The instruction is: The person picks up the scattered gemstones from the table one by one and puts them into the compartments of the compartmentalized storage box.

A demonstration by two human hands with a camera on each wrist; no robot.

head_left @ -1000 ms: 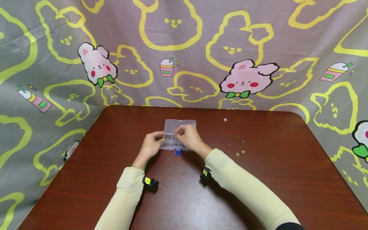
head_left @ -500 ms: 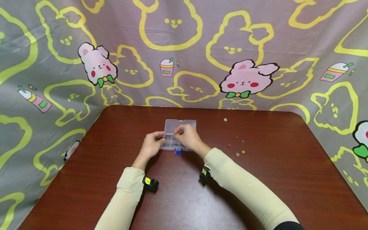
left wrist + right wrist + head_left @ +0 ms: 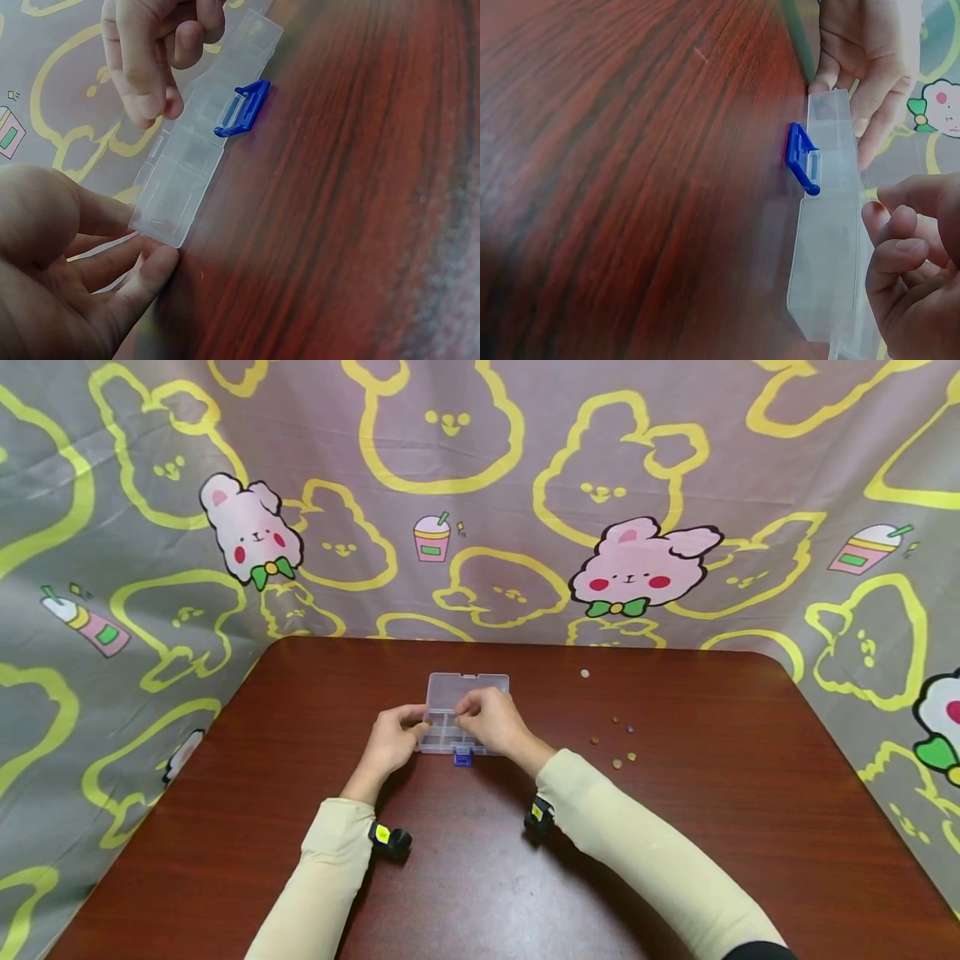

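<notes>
A clear plastic compartment box (image 3: 442, 739) lies on the table with its lid (image 3: 468, 685) raised at the back. A blue latch (image 3: 462, 757) hangs at its front edge. My left hand (image 3: 392, 739) grips the box's left end, thumb at the front corner and fingers behind, as the left wrist view shows. Over the compartments is my right hand (image 3: 491, 720), its thumb and forefinger drawn together and the other fingers curled. Whether anything small sits between those fingertips cannot be made out. The hand hides the box's right part in the head view.
Several small pieces lie on the table to the right: a white one (image 3: 585, 673), a blue one (image 3: 631, 729), an orange-brown one (image 3: 595, 741) and yellowish ones, including a yellow piece (image 3: 632, 757). A patterned curtain (image 3: 480, 510) hangs behind the brown table (image 3: 300, 693).
The head view has shifted slightly. Both hands keep nearly the same places at the box, and the loose pieces lie as before.
</notes>
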